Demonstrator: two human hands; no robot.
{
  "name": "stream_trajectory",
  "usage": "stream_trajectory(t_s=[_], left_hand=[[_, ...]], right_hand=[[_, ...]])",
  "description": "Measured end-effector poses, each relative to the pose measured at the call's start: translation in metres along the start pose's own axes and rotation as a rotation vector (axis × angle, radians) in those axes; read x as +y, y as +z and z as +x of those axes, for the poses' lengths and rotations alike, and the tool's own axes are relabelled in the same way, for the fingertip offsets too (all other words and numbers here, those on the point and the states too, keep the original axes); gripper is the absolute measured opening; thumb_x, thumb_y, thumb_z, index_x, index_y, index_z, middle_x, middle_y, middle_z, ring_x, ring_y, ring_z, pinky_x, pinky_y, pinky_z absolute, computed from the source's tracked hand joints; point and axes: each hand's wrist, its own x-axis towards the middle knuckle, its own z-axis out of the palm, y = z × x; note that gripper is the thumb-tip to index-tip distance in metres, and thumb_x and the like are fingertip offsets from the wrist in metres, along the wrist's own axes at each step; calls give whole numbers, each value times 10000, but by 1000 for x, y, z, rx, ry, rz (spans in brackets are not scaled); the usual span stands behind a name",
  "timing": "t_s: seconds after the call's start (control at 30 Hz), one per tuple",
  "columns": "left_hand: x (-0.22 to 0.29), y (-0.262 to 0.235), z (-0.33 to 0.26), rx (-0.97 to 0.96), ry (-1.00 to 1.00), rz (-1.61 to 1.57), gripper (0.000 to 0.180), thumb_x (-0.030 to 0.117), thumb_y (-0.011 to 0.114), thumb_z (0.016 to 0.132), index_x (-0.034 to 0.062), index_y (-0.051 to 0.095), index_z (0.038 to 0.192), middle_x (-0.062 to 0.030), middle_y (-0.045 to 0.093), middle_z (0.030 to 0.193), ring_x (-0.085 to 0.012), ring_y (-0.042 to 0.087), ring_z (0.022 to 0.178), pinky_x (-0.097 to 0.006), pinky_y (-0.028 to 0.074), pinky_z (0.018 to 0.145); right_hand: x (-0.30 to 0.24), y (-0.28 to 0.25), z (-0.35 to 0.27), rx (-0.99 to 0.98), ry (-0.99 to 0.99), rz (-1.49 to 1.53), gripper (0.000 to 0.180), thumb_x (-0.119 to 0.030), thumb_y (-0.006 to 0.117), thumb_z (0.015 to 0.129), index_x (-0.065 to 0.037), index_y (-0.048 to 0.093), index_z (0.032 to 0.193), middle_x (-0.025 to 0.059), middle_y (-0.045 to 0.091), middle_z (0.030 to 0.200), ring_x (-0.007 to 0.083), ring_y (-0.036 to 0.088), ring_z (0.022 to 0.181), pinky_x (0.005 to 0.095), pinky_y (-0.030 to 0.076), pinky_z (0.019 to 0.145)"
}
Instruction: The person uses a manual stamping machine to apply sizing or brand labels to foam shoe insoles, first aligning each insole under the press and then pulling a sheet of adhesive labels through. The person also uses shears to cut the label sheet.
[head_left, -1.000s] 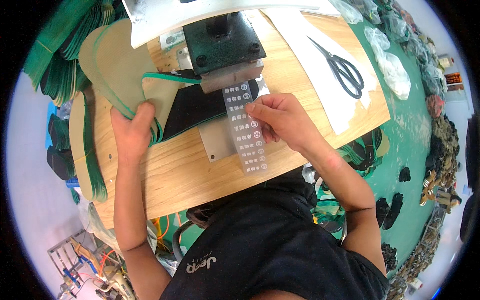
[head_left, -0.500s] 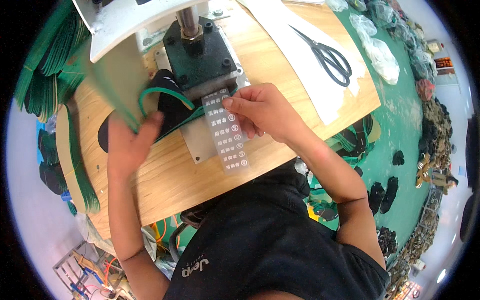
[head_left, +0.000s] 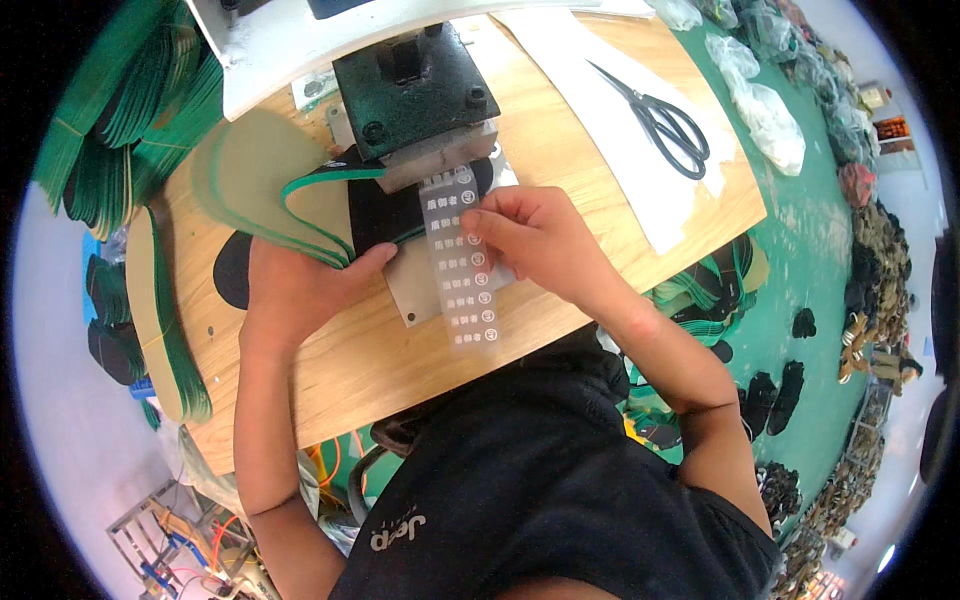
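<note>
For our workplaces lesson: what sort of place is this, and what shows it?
Probably an insole workshop: there's a press, stacks of insoles at the left, and a strip of printed marks in the right hand.

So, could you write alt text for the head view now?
A person's left hand holds green-edged insoles at a black press head, while the right hand pinches a translucent printed strip. Black scissors lie on white sheeting.
</note>
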Motion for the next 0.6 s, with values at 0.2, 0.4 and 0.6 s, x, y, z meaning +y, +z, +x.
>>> stream_trajectory(t_s=[0.2, 0.4, 0.6], left_hand=[[3, -2, -1, 46, -1, -32, 592, 236, 818, 648, 27, 568, 1143, -161, 599, 1093, -333, 568, 1011, -390, 450, 895], [0, -7, -2, 133, -240, -279, 196, 68, 625, 709, 23, 620, 900, -86, 624, 724, -205, 597, 642, -337, 477, 617], [-30, -9, -7, 469, -415, -715, 269, 44, 590, 760, -34, 579, 1017, -46, 618, 923, -125, 562, 812, -261, 452, 741]], right_hand=[[18, -7, -21, 154, -269, 132, 189, -193, 561, 937, -24, 621, 879, 8, 593, 677, 43, 481, 532, 174, 354, 472], [18, -16, -15, 292, -126, 404, 223, -217, 541, 947, -21, 605, 863, 7, 586, 657, 57, 483, 493, 177, 338, 431], [0, -10, 6, -31, 98, 146, 259, -239, 577, 920, -32, 615, 770, 5, 569, 589, 57, 492, 448, 187, 325, 394]])
